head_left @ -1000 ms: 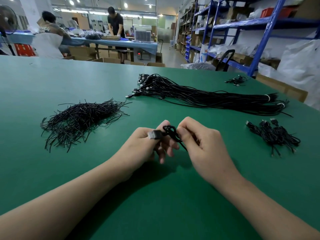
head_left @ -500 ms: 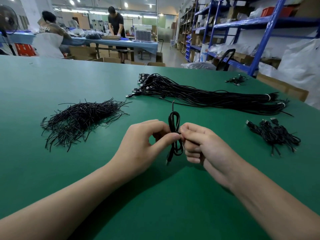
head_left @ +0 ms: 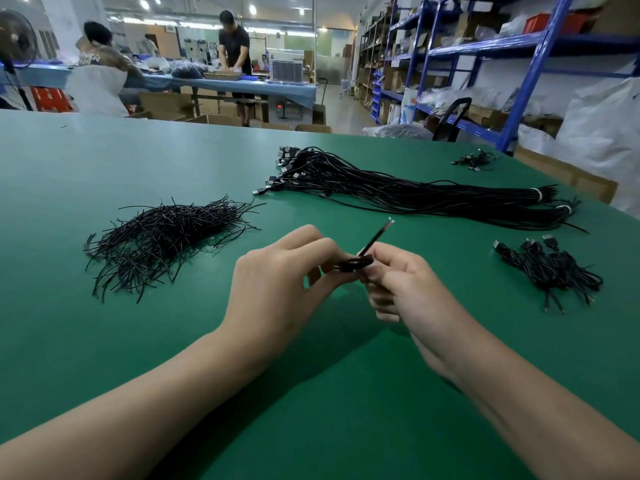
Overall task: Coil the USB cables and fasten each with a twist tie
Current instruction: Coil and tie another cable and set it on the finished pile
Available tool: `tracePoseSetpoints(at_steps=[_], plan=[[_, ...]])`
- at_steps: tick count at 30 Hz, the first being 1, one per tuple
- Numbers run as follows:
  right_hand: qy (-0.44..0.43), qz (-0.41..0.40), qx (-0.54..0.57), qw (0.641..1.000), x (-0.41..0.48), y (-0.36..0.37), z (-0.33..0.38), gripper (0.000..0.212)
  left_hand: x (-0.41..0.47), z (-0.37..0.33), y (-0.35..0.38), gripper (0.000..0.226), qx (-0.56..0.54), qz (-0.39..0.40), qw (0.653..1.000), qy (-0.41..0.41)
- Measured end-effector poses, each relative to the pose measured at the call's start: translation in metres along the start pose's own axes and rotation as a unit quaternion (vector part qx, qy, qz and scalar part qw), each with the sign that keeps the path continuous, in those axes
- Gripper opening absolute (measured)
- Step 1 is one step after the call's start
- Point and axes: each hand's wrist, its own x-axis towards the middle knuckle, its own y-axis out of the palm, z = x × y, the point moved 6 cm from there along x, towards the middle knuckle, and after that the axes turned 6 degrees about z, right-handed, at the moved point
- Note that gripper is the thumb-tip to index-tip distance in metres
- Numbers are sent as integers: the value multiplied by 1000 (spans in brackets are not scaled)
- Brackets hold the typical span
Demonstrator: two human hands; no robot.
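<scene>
The small coiled cable (head_left: 355, 264) is held over the table (head_left: 173, 358), near the middle. The left hand (head_left: 277, 282) pinches its loops. The right hand (head_left: 408, 292) pinches it too, one end (head_left: 377, 235) poking up. It looks light and springy, so squeeze the loops' middle.

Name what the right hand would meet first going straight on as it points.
The left hand, almost at once: it and the right hand both pinch the small coiled black cable between them, fingertips seemingly close.

Head cam faces fwd & down across table (head_left: 104, 341), close.
</scene>
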Motion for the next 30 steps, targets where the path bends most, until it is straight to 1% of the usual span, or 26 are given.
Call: tracePoseSetpoints(at_steps=[1,2,3,4,5,6,7,9,10,11,12,13,15,18,19,21,23,25,27,28,30], plan=[[15,8,35,999,0,1,-3,28,0,-2,0,13,13,-1,1000,13],[19,6,41,999,0,1,-5,28,-1,-2,1,10,9,7,1000,17],[13,-4,24,1000,0,-1,-5,29,-1,-1,3,8,-11,21,1000,9],[-7,-23,-16,1000,1,-5,-4,31,-1,3,6,6,-55,35,998,-14],[-37,-47,-67,996,0,-9,0,32,0,9,8,5,-120,44,990,-59],[-70,-70,-119,988,-1,-12,5,31,-2,16,11,5,-196,48,973,-115],[-103,-88,-164,977,-2,-15,10,29,-4,23,15,15,-263,55,948,-170],[-166,-105,-238,951,-8,-13,19,27,-7,27,27,41,-354,114,896,-242],[-192,-105,-275,936,-10,-10,23,26,-8,26,32,49,-385,153,872,-260],[-210,-101,-311,921,-12,-6,26,26,-9,24,35,52,-408,183,854,-267],[-221,-98,-341,908,-13,-3,28,26,-10,23,38,51,-426,199,841,-269],[-225,-99,-361,900,-13,-3,30,25,-9,22,39,48,-434,205,835,-269],[-223,-100,-365,898,-13,-5,31,26,-9,23,40,44,-427,205,841,-261],[-188,-92,-294,933,-10,-7,27,28,-6,21,36,34,-427,171,854,-245],[-165,-86,-258,948,-9,-7,24,28,-4,20,32,29,-419,154,865,-231],[-102,-64,-164,979,-4,-6,14,29,-1,18,25,20,-350,125,909,-187],[-29,-36,-47,998,-1,-4,3,30,1,14,16,14,-244,86,957,-132],[29,-5,93,995,0,0,-5,31,3,6,6,16,-125,39,989,-63],[73,17,205,976,1,4,-11,27,3,0,1,19,-43,11,999,-8],[89,28,240,966,1,6,-12,26,3,-1,0,19,-21,1,1000,13],[106,39,272,956,1,8,-14,24,3,-2,-1,19,-3,-7,999,34]])
